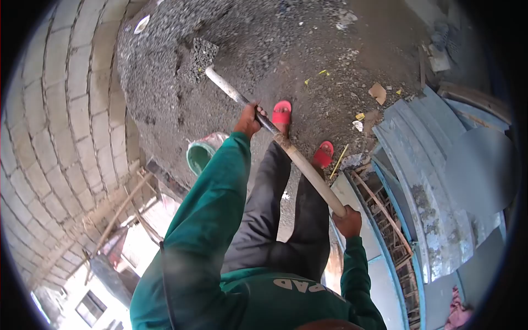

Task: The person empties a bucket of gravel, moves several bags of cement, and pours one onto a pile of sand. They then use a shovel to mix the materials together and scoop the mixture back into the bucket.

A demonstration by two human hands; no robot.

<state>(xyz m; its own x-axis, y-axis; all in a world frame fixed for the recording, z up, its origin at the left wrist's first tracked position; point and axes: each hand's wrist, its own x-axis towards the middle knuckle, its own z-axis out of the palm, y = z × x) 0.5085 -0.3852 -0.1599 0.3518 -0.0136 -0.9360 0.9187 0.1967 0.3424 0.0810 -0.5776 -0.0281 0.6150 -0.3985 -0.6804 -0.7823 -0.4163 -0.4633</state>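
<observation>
A shovel [313,175] slants across my view, its long handle running from lower right to upper left. My left hand [249,120] is closed round the dark middle stretch of the handle. Near the handle's end, my right hand [347,222] is wrapped round the wood. At the far end, the blade bears a load of grey gravel [204,53], which hides most of the metal. The gravel pile [159,71] spreads around and beyond it. Beside my left forearm stands a green bucket [199,157], partly covered by the sleeve.
A concrete block wall [82,104] rises on the left. My feet, in red slippers [282,111], stand on dirt and gravel. To the right lie blue corrugated metal sheets [429,165] and a blue-edged frame [410,286]. Scraps of litter [378,93] dot the ground.
</observation>
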